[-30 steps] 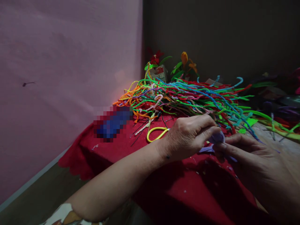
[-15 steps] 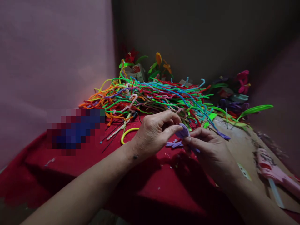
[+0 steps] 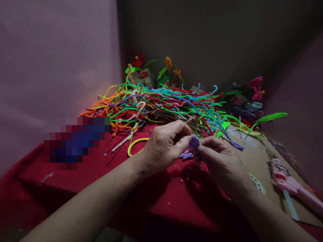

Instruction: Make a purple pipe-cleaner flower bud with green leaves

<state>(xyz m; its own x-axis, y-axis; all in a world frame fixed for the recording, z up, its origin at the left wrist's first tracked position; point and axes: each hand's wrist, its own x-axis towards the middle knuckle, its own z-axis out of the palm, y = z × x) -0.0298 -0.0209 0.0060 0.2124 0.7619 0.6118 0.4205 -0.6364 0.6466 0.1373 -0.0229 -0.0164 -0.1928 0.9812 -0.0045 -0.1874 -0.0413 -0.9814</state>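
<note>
A purple piece of bent pipe cleaner (image 3: 194,142), rounded like a petal, is pinched between both hands above the red cloth. My left hand (image 3: 169,141) grips its left side with thumb and fingers. On its lower right side, my right hand (image 3: 218,156) closes thumb and forefinger round the edge. Just below and behind lie several short purple pipe cleaner pieces (image 3: 186,156), partly hidden by my hands. Beyond the hands spreads a large heap of coloured pipe cleaners (image 3: 161,101).
A pink glue gun (image 3: 287,181) with a clear stick rests on a brown board (image 3: 252,151) at right. Yellow scissor-like handles (image 3: 130,148) lie beside my left wrist. Pipe cleaner flowers (image 3: 256,89) stand at the back. A blurred blue thing (image 3: 78,141) sits left on the red cloth (image 3: 63,181).
The view has shifted slightly, so everything sits a little further left. Both hands keep their pinch on the purple piece, which has turned slightly.
</note>
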